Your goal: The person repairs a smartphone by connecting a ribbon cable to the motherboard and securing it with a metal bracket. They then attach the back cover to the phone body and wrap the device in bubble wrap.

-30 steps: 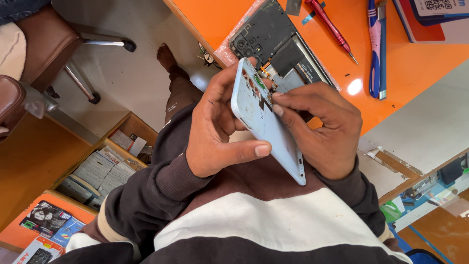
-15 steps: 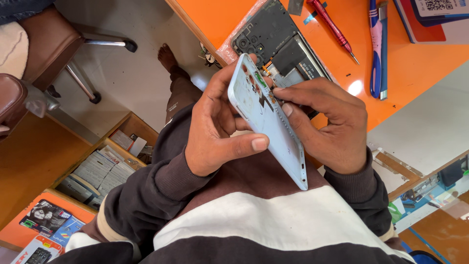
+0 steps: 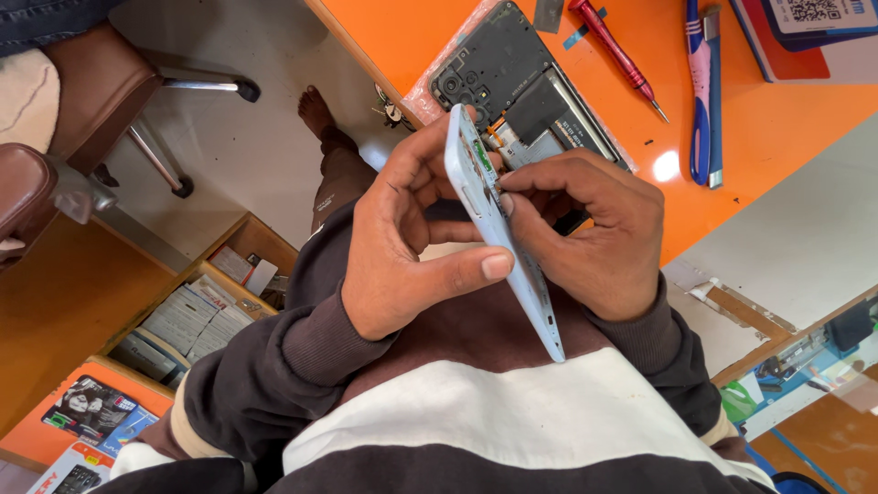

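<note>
Head view, orange table (image 3: 786,119), grey floor (image 3: 247,146), left hand (image 3: 412,247) and right hand (image 3: 594,233) gripping pale-blue phone frame (image 3: 512,247)

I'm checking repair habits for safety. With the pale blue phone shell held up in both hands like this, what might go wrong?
1. The pale blue phone shell is held edge-on over the lap, off the orange table; if the left hand or right hand slips, it may fall to the floor.
2. The right fingertips pinch at small parts near its top; these might bend.
3. The opened black phone body lies near the table's edge and might get knocked off.
</note>
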